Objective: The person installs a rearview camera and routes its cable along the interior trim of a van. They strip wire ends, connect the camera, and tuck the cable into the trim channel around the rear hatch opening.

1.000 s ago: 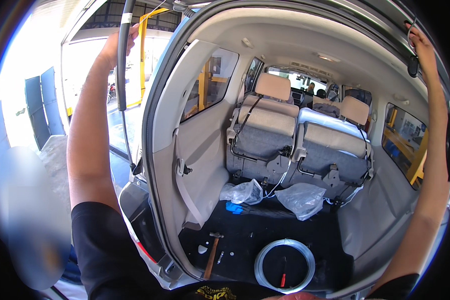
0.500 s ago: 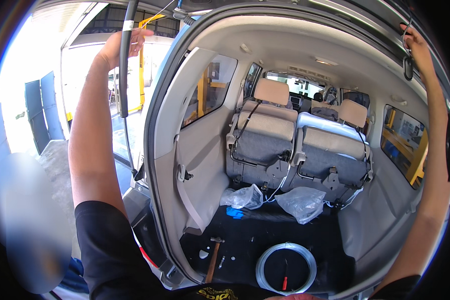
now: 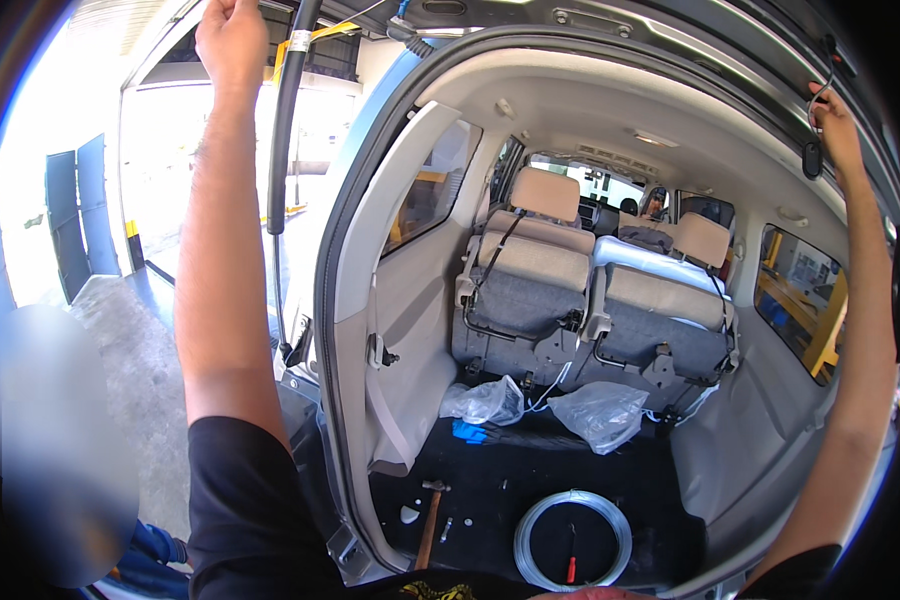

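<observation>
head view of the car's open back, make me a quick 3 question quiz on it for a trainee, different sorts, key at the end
1. What colour is the handle of the slim tool lying inside the ring of the wire coil?
2. True or false: the hammer lies to the right of the wire coil in the picture.
3. Which of the person's hands is nearest the dark oval piece that hangs down at the upper right? a) left b) right c) both equally

Key: 1. Red. 2. False; the hammer lies to the left of it. 3. b, the right hand.
</observation>
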